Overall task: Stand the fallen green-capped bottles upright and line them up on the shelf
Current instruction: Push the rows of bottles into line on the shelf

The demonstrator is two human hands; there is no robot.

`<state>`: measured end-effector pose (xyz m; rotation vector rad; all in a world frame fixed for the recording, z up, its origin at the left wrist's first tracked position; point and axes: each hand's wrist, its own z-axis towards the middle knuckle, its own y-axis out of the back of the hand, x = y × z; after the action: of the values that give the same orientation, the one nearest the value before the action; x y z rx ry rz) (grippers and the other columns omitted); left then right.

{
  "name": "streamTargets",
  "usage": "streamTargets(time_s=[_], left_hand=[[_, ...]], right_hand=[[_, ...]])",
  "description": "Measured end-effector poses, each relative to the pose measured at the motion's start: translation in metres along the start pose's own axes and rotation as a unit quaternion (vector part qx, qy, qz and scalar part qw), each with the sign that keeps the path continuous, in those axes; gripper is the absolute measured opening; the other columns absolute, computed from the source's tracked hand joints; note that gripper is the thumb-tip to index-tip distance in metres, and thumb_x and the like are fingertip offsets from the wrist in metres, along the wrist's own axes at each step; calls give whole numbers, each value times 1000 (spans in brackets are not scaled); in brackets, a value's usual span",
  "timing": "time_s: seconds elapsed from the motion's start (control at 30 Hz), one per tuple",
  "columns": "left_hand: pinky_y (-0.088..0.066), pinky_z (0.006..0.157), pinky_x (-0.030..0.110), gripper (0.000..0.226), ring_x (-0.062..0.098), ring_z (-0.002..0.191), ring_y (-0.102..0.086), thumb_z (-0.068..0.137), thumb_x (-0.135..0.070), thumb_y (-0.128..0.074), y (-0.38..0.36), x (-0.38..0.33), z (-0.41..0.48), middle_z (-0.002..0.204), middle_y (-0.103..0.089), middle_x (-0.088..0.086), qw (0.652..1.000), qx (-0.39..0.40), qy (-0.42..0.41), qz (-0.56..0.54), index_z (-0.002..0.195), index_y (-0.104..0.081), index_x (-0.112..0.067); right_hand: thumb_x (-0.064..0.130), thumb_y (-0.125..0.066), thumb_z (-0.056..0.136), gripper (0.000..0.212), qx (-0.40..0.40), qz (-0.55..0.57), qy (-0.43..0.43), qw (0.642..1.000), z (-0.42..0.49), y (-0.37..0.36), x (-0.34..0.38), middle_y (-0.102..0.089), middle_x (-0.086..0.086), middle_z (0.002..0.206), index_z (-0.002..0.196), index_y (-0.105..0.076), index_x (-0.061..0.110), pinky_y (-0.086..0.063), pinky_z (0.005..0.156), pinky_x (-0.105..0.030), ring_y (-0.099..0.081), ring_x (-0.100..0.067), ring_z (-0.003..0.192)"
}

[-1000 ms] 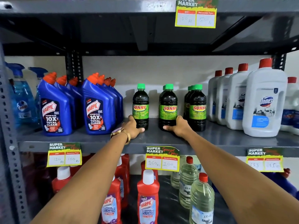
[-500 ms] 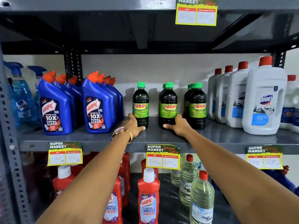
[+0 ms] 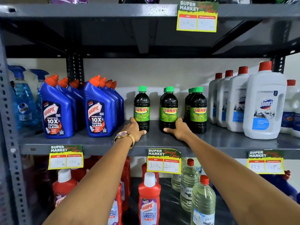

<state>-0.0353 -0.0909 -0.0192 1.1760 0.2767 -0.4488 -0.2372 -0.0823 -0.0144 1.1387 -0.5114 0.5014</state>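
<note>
Several dark bottles with green caps and green SUNNY labels stand upright on the grey middle shelf. The left bottle stands alone. The middle bottle has another behind it, and the right bottle fronts a short row. My left hand, with a gold watch at its wrist, wraps the base of the left bottle. My right hand, wearing a ring, grips the base of the middle bottle.
Blue Harpic bottles crowd the shelf's left, next to blue spray bottles. White Domex jugs fill the right. Below stand red Harpic bottles and clear bottles. A price tag hangs under the green-capped bottles.
Both hands stay at the bases of the same two bottles. The bottles and hands have barely moved on the shelf; the view has shifted a little.
</note>
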Motion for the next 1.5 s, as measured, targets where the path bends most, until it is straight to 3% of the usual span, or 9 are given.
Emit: streamTargets(time_s=[0.2,0.37,0.5,0.6,0.7,0.77,0.87,1.13,1.5], left_hand=[[-45,93,43,68,38,116,-53,88,-38,-60,-1,1,2,134,-49,22,1000,5,2,-4,133,-23,-3],[-32,106,51,111,45,129,-34,82,-48,-64,5,-7,-11,148,-23,28,999,-53,2,3,146,18,-6],[-46,87,46,71,38,112,-47,85,-42,-58,5,-18,-36,132,-42,18,950,-238,-195,54,140,-26,-12],[-51,80,39,31,20,104,-55,90,-45,-48,-5,-41,-53,120,-53,-2,945,-92,-314,3,116,-50,-28],[-43,99,44,32,19,119,-51,95,-40,-45,-19,-76,-49,128,-61,-4,937,102,-332,31,120,-61,-29],[-36,107,42,37,21,129,-45,97,-39,-43,-26,-91,-44,137,-56,-4,937,148,-316,26,130,-55,-29],[-22,111,33,41,16,136,-37,99,-41,-37,-32,-91,-39,146,-45,-5,934,176,-310,21,136,-49,-27],[-8,112,40,43,8,141,-24,99,-42,-35,-33,-90,-42,151,-35,-7,937,194,-290,-1,140,-42,-29],[-9,97,25,41,4,137,-31,99,-42,-38,-33,-91,-42,147,-41,-7,940,181,-289,-11,137,-47,-29]], right_hand=[[43,-73,80,82,-7,-3,-3,1000,1,-1,0,-58,-24,131,133,-33,-4,-47,100,-48,-56,-39,121],[42,-77,76,75,-29,68,17,997,-5,8,-3,-59,-18,128,129,-45,-1,-47,92,-34,-57,-32,119],[38,-84,69,63,-94,172,-7,981,-15,42,-36,-67,-13,104,113,-58,1,-53,88,-40,-64,-27,95],[43,-84,66,77,-166,81,-46,982,-17,76,-70,-58,-18,125,122,-52,1,-46,100,-46,-55,-35,121],[42,-86,64,116,-22,114,-119,986,-14,94,-82,-32,-15,155,149,-20,-2,-31,116,-43,-33,-32,142],[31,-86,68,106,23,173,-106,979,-6,94,-81,-39,-14,150,148,-24,-2,-35,111,-37,-39,-28,138],[20,-83,73,71,-8,185,-62,981,2,84,-80,-59,-15,133,133,-50,1,-42,102,-33,-55,-26,122],[41,-76,77,72,-21,62,-26,998,12,74,-88,-58,-18,133,132,-49,3,-42,97,-33,-54,-32,122],[42,-75,79,67,-53,32,-24,998,9,72,-84,-61,-22,124,126,-53,0,-48,97,-39,-59,-36,114]])
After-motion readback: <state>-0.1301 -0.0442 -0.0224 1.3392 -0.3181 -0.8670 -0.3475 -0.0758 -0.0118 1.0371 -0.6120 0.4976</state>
